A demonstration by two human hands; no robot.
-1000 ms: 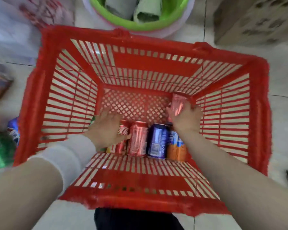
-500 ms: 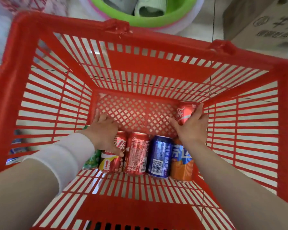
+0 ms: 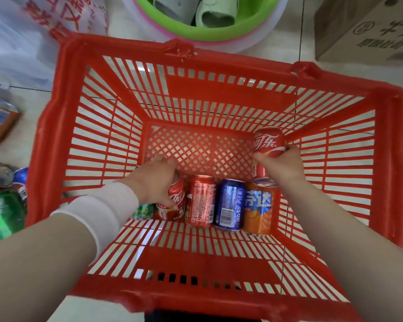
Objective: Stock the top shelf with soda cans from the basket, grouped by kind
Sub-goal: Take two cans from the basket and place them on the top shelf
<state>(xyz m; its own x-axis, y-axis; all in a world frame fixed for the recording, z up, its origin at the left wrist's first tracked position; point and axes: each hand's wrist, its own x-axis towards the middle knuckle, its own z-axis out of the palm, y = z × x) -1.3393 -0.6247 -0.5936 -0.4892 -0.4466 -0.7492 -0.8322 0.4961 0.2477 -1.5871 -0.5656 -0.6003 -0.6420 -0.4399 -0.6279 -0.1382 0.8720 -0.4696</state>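
A red basket [image 3: 219,88] sits on a pale tiled floor [image 3: 33,98], a green basin [image 3: 168,24], cardboard box [image 3: 368,33] and plastic bag [image 3: 21,31] beyond it. Inside, the left hand [image 3: 154,180] grips a lying cola can [image 3: 177,196]; the right hand [image 3: 282,163] holds a second cola can [image 3: 269,141].

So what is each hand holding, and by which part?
Right hand: raised red can, gripped round its near end. Left hand: second red can, lying in the basket, gripped round its body.
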